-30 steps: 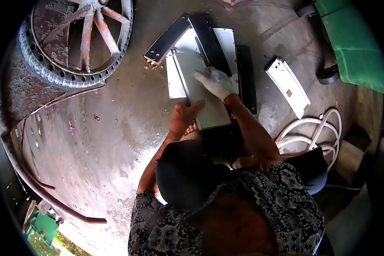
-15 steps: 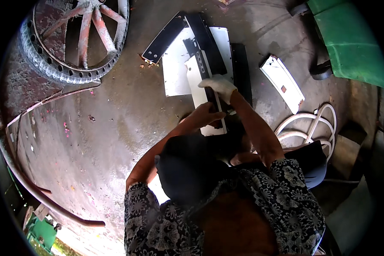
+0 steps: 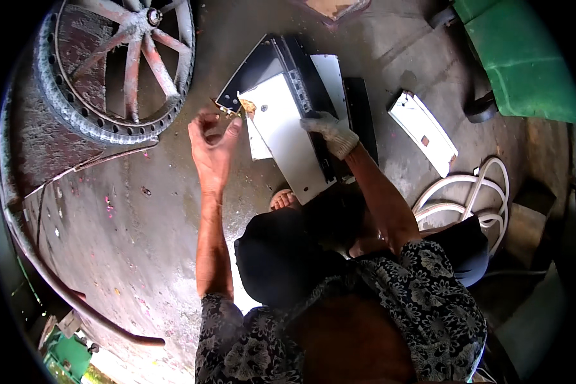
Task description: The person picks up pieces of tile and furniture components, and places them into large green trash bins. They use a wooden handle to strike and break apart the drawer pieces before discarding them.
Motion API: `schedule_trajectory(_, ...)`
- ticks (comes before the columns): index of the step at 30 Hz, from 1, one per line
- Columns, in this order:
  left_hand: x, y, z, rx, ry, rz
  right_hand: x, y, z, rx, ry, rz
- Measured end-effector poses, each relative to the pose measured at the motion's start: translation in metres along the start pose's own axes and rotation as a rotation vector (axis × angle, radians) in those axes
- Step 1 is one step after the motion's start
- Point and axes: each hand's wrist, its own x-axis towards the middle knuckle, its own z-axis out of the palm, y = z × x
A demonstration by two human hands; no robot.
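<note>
Head view: person low over a concrete floor (image 3: 147,243), parts bunched in front. White panel (image 3: 278,128) lies before the knees, over other pieces, with a slotted dark strip (image 3: 296,80) along its right side. Right hand (image 3: 333,133), in a pale knit glove, grasps that right edge, thumb over the top; the other fingers are mostly hidden. Likely held there to steady the panel, the glove perhaps guarding against a hard edge.

Left hand (image 3: 212,144), bare, at the panel's far left corner, fingers half curled and parted from the thumb. Tan scraps (image 3: 248,107) by the thumb tip; cannot tell whether any is pinched.

Panel's long axis slants: far end up and left, near end down and right, toward the person's right knee. Strip runs along much the same line. Black panel (image 3: 253,69) splays off at an angle, its lower end pointing left.

Black board (image 3: 363,115) to the right of the stack, loose white piece (image 3: 422,131) farther right, well apart; probably set down within easy reach. Spoked wheel (image 3: 132,83) at upper left.
</note>
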Motion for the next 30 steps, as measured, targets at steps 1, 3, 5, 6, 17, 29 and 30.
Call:
schedule_trajectory(1, 0.009, 0.015, 0.003, -0.037, -0.077, -0.014, 0.004, -0.002, -0.014, -0.01, 0.009, -0.019)
schedule_trajectory(3, 0.019, 0.042, 0.016, -0.198, -0.24, -0.067, 0.013, -0.006, -0.026, 0.056, 0.033, -0.002)
schedule_trajectory(5, 0.025, 0.041, 0.013, -0.216, -0.385, -0.136, 0.016, -0.022, 0.0, 0.017, -0.024, 0.027)
schedule_trajectory(6, 0.02, 0.059, 0.021, -0.445, -0.4, -0.167, 0.015, -0.029, 0.006, -0.02, -0.037, 0.029)
schedule_trajectory(17, 0.004, 0.081, 0.064, -0.28, -0.097, -0.041, 0.035, -0.109, 0.016, -0.368, 0.159, -0.448)
schedule_trajectory(29, -0.002, 0.058, 0.082, -0.065, -0.044, 0.168, 0.055, -0.157, 0.054, -1.005, 0.211, -0.538)
schedule_trajectory(30, -0.002, 0.06, 0.084, -0.07, -0.05, 0.166, 0.055, -0.154, 0.049, -0.925, 0.192, -0.411)
